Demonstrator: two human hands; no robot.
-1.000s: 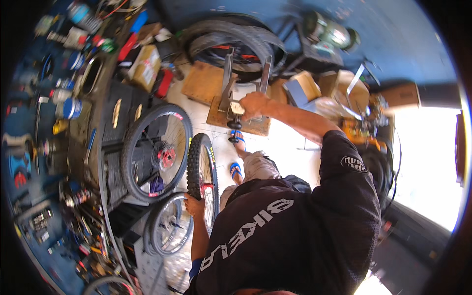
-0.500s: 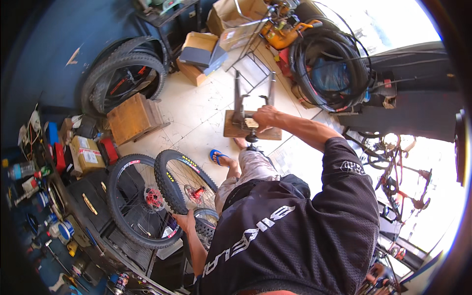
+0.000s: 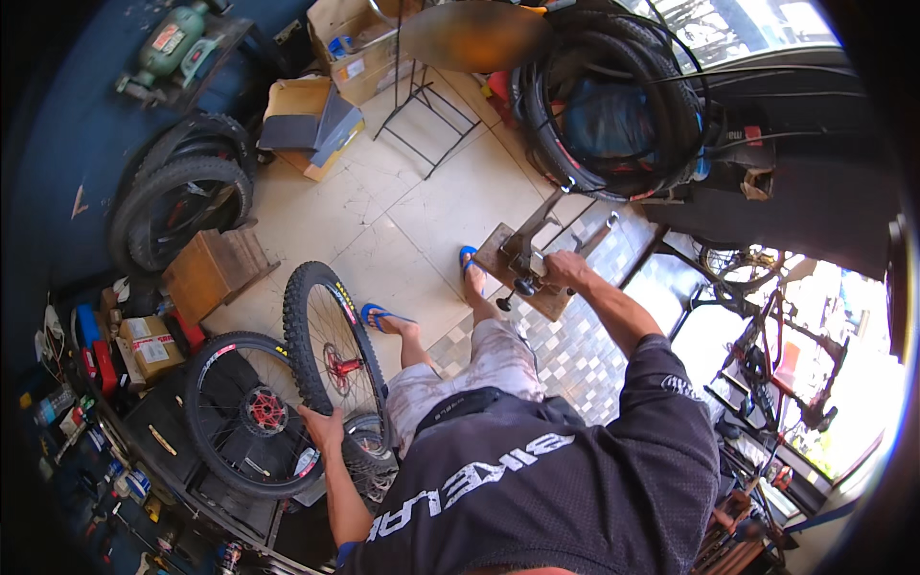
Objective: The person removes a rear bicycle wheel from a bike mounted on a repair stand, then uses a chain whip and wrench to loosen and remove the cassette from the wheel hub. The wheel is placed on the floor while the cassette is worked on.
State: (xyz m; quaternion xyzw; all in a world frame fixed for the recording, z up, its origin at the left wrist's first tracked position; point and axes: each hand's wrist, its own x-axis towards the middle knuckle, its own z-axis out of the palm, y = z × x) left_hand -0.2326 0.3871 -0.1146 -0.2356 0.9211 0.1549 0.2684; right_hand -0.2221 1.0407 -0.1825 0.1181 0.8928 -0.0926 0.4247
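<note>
My right hand [image 3: 567,270] is wrapped round the frame of a metal wheel truing stand [image 3: 522,251]. The stand, bolted to a wooden base board [image 3: 551,305], is held tilted in front of my right leg. My left hand [image 3: 324,428] grips the lower tyre edge of a bicycle wheel [image 3: 302,331], which stands upright with a knobbly black tyre and a red hub. Leaning behind it on the left is a second bicycle wheel [image 3: 203,369] with a red brake disc. Part of another tyre [image 3: 372,448] shows under my left forearm.
A wooden box [image 3: 206,278] and stacked tyres [image 3: 134,211] line the left wall, near a tool-crowded bench [image 3: 144,402]. Cardboard boxes [image 3: 311,120] and a wire rack [image 3: 426,129] stand ahead. Coiled tyres [image 3: 546,144] lie far right; a bicycle [image 3: 781,369] stands at right.
The truing stand has moved right, turned and tilted in my right hand. The held wheel stands more upright, with my left hand still on it. My view has shifted right, and both sandalled feet now show.
</note>
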